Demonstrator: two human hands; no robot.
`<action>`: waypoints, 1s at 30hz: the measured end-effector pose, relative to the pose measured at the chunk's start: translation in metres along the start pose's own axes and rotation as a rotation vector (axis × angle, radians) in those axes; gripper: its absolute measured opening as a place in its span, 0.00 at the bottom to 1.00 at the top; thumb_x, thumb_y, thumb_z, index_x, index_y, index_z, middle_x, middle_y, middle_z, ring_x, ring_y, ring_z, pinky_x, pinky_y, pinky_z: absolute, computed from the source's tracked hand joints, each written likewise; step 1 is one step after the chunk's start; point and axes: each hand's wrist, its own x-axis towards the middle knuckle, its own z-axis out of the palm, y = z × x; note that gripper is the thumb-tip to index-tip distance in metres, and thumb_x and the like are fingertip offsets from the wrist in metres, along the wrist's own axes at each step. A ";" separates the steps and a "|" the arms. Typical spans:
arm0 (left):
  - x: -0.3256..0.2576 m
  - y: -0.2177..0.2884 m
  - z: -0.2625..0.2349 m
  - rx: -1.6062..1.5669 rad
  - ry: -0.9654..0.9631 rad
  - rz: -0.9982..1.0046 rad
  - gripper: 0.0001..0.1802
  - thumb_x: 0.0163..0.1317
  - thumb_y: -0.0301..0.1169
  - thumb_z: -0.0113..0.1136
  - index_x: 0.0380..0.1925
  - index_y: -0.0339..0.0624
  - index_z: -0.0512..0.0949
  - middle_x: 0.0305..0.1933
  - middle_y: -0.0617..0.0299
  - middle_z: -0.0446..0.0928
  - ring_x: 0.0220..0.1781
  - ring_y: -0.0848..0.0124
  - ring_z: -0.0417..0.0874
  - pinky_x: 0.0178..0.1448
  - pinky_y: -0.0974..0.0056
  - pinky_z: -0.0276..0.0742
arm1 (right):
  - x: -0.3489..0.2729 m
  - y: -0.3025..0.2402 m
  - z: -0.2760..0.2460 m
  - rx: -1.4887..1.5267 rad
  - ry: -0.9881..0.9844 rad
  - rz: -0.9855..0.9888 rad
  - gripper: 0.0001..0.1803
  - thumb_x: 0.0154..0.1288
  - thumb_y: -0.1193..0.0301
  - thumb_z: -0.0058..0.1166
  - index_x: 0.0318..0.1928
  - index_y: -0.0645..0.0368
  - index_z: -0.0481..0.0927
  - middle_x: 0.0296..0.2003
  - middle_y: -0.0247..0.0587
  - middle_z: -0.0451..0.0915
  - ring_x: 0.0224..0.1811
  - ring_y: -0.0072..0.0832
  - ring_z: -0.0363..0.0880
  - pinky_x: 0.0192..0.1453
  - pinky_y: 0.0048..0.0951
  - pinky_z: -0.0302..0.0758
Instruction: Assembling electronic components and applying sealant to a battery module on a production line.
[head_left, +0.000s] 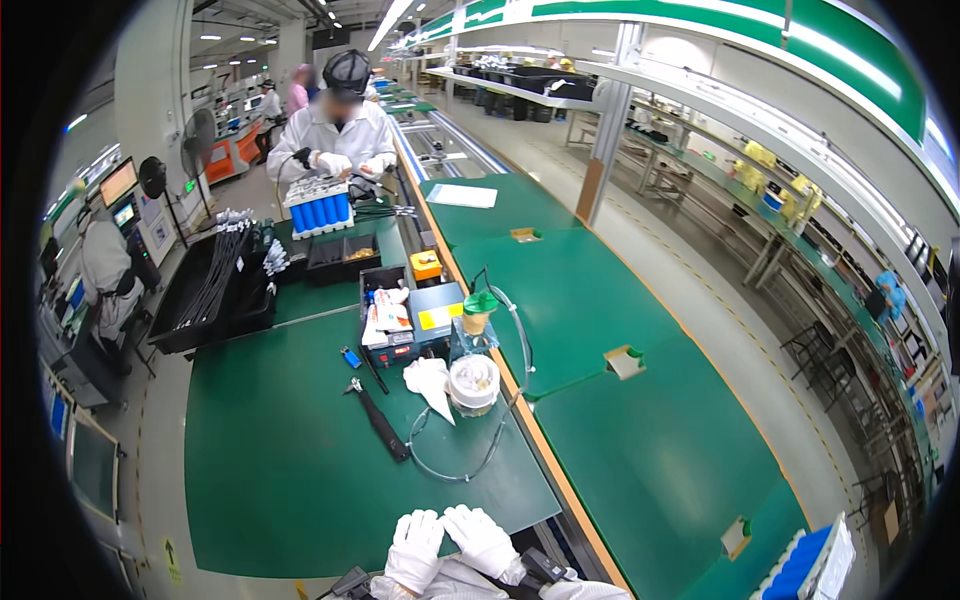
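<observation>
Both my hands wear white gloves at the near edge of the green worktable (270, 450). My left hand (415, 549) lies with its fingers stretched out, holding nothing. Beside it, my right hand (481, 541) is also open and flat, its fingers pointing forward. Beyond them lies a black ratchet-like tool (380, 423) with a metal head. To its right are a white cloth (431, 384), a round white tub (474, 383) and a loop of clear tubing (437, 474). A small blue piece (350, 357) sits farther back.
A black bin (385, 345) and a grey box (436, 308) stand mid-table. Black cables fill a large tray (230, 318) at far left. Across the table a co-worker (335, 135) handles a blue cell block (320, 211). Another blue block (800, 568) stands at lower right.
</observation>
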 end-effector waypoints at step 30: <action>0.043 0.030 -0.008 0.002 -0.050 0.060 0.28 0.38 0.39 0.68 0.41 0.43 0.72 0.45 0.55 0.70 0.49 0.58 0.74 0.53 0.55 0.70 | -0.057 0.065 -0.060 0.906 -0.045 0.855 0.20 0.63 0.56 0.59 0.48 0.56 0.82 0.39 0.42 0.84 0.42 0.33 0.83 0.51 0.34 0.77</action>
